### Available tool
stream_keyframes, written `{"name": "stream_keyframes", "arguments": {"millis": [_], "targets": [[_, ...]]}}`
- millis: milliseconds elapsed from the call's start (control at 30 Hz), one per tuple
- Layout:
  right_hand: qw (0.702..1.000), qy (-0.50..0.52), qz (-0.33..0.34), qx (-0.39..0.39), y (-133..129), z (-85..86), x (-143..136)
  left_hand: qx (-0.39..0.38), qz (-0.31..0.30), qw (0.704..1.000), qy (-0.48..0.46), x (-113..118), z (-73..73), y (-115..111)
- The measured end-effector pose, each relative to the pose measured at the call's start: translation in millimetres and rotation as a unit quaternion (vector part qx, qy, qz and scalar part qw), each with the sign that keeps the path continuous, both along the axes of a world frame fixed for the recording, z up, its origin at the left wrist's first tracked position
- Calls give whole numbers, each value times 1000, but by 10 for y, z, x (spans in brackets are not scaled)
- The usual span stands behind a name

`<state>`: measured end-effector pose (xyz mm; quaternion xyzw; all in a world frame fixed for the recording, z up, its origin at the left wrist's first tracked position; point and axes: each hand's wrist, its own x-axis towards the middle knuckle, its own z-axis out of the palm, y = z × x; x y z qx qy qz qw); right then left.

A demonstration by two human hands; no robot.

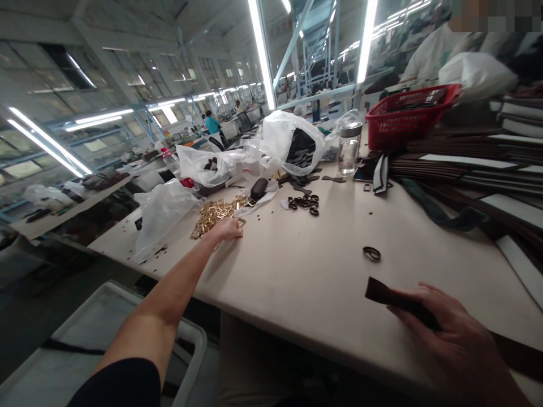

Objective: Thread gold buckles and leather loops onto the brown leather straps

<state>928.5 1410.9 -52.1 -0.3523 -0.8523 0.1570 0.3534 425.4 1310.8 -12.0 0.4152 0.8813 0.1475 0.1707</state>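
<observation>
Dark strap (pixel 388 295) lies at the near right of the tabletop (pixel 297 271), its free end pointing left. Right hand (pixel 453 333) pins it flat, fingers closed over it in a firm grip. Left hand (pixel 227 229) is stretched far left, fingers curled on a gold buckle (pixel 241 223) at the edge of the buckle pile (pixel 214 213). A single dark loop (pixel 371 254) sits between the hands. Further back: loose loops (pixel 303 202), plastic bags (pixel 288 141), glass jar (pixel 349 148), red basket (pixel 407 113).

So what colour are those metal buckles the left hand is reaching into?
Gold, the buckle pile; the head view shows it.
</observation>
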Motion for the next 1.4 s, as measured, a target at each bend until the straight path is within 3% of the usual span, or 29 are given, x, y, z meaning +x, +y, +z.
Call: {"name": "stream_keyframes", "arguments": {"millis": [200,333,400,533,700,833,933,1033,1200,1333,1400], "targets": [[996,2,40,77,-8,-17,-16,160,-7,982,-101,428,2,6],[995,11,42,93,-98,94,-98,249,-28,947,-200,1017,-8,118],[996,16,37,84,-167,152,-156,294,-25,915,-276,1411,-16,174],[998,29,27,47,-271,248,-269,368,1,815,-447,2203,-26,209],[999,35,-1,35,-270,300,-288,366,-26,767,-526,2806,-26,161],[998,39,-11,50,-270,289,-271,337,-59,770,-539,2986,-73,109],[996,38,-13,75,-303,289,-294,339,-82,792,-501,3080,-105,63],[995,40,-10,90,-360,324,-310,376,-104,813,-433,3166,-99,2],[995,54,2,81,-481,443,-237,427,-167,817,-349,3222,-63,-143],[999,2,7,50,-526,516,-132,436,-151,827,-322,3167,-34,-204],[999,-20,11,31,-525,528,-76,458,-129,817,-326,3110,-23,-188]]}}
